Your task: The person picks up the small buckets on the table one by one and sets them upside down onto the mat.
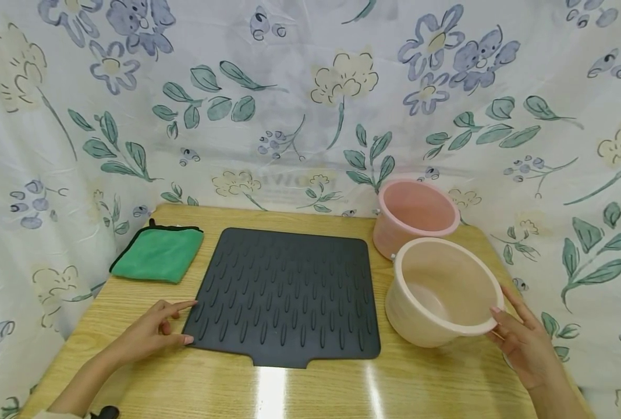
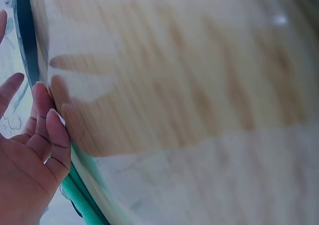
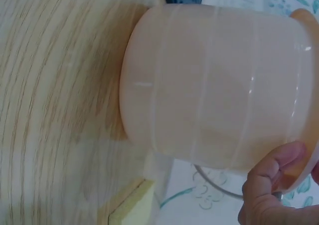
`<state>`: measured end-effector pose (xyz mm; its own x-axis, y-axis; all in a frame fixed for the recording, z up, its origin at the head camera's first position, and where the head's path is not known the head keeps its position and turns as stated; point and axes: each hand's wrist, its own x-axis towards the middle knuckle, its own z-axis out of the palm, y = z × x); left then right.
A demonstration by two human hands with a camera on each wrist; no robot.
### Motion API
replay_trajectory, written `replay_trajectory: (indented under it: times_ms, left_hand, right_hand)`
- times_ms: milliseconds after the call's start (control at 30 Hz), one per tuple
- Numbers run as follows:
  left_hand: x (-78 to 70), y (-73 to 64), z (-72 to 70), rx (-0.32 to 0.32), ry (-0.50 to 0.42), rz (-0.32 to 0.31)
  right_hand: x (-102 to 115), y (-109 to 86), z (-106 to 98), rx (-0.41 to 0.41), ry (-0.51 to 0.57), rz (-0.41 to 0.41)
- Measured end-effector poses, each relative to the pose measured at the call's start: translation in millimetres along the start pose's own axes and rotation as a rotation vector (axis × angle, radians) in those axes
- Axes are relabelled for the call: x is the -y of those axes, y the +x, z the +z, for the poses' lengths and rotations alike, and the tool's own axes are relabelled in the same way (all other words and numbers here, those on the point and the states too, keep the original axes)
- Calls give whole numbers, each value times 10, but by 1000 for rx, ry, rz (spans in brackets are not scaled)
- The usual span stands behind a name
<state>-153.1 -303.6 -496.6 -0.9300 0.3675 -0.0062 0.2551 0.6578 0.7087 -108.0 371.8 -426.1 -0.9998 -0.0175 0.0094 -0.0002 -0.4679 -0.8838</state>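
Note:
A dark grey ridged drying mat (image 1: 289,297), with a tab on its front edge, lies flat on the table. My left hand (image 1: 150,329) is at its front left corner, index fingertip and thumb tip right at the edge, holding nothing. In the left wrist view, that hand (image 2: 30,160) shows loosely bent fingers beside the table surface. On the right, a cream plastic bucket (image 1: 410,308) stands upright. My right hand (image 1: 532,349) pinches its rim on the right side; the right wrist view shows bent fingers (image 3: 269,170) at the rim, near the thin wire handle (image 3: 217,185).
Behind the cream bucket stands a pink bucket (image 1: 389,233). A folded green cloth (image 1: 155,253) with black trim lies left of the mat. A pale yellow block (image 3: 132,205) shows near the table edge in the right wrist view. Floral curtains (image 1: 300,116) surround the wooden table (image 1: 226,390).

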Motion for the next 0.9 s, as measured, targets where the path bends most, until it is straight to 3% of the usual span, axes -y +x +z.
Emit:
replay_trajectory:
  times_ms: [133, 500, 900]
  left_hand:
    - [0, -9, 6, -3, -1, -2]
    - [14, -11, 14, -21, 13, 15]
    - [23, 9, 20, -30, 30, -5]
  right_hand:
    - [-18, -2, 14, 56, 59, -19]
    - [-24, 11, 29, 107, 119, -14]
    - [-86, 9, 7, 209, 301, -18]
